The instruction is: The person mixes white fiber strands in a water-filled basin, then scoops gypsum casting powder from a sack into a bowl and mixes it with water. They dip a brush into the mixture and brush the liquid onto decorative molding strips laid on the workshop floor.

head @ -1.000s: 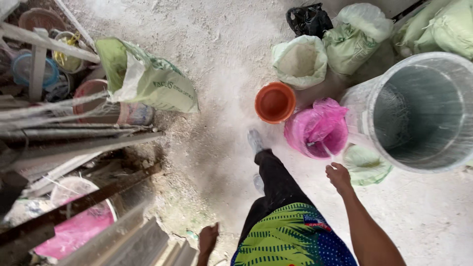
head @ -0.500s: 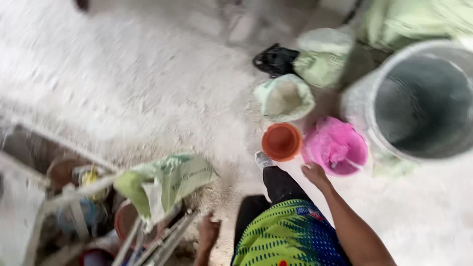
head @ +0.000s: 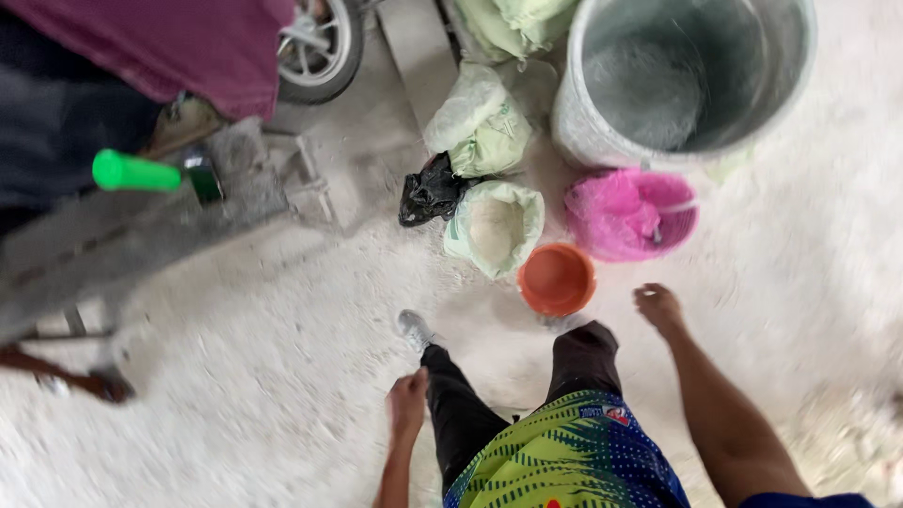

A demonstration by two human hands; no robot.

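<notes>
I am standing on a dusty white floor, looking down at my dark trousers and green patterned top. My left hand (head: pixel 408 403) hangs beside my left thigh, fingers curled, with nothing in it. My right hand (head: pixel 657 307) hangs lower right of an orange bowl (head: pixel 556 277), fingers loosely bent and empty. Beyond the bowl stands an open sack of white powder (head: pixel 495 227). A pink bucket (head: pixel 631 214) sits to its right, under a large grey drum (head: pixel 684 79).
A black bag (head: pixel 429 191) and tied pale green sacks (head: pixel 477 121) lie behind the open sack. A grey machine frame with a green handle (head: pixel 134 173) fills the left, a wheel (head: pixel 324 49) and purple cloth (head: pixel 160 45) above it.
The view has swung round: the bowl, pink bucket and drum now lie straight ahead and closer. Both hands stay hanging at my sides, empty.
</notes>
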